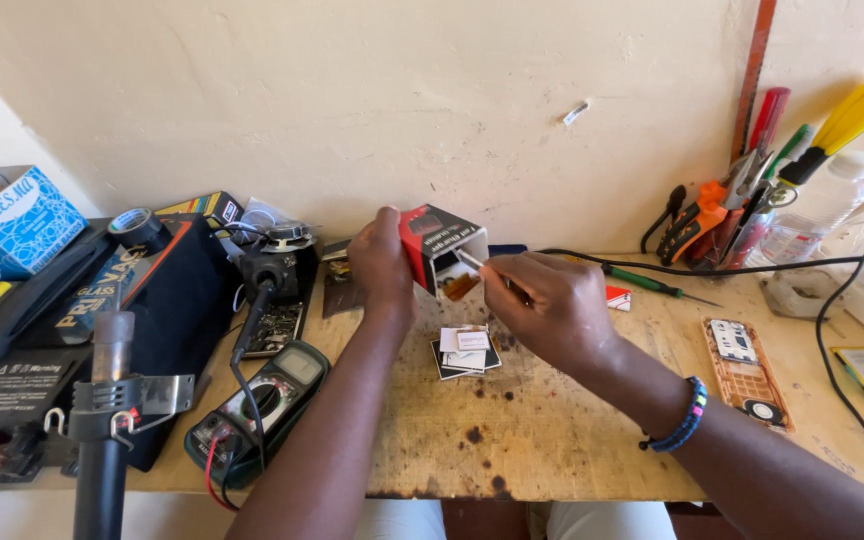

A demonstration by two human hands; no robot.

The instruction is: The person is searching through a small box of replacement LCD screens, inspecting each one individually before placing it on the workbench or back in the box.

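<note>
Wooden table: stained, scuffed, bare across the middle and along the near edge; far edge against a cream wall. Crowded on the left by a black case and a green meter with red and black leads overhanging the near edge. Free room only in the central strip between meter and the bare phone frame on the right. Tool cluster standing in the right rear corner, black cable running along the back edge. Blue tissue box far left, well apart from the hands.

Left hand: raised above the table near the back, wrapped shut around a small red and black box, open end tipped toward the right hand.

Right hand: fingers pinched narrow on a thin metal tool, tip at the box opening, touching an orange strip there.

Small stack of cards flat on the table just under both hands.
</note>
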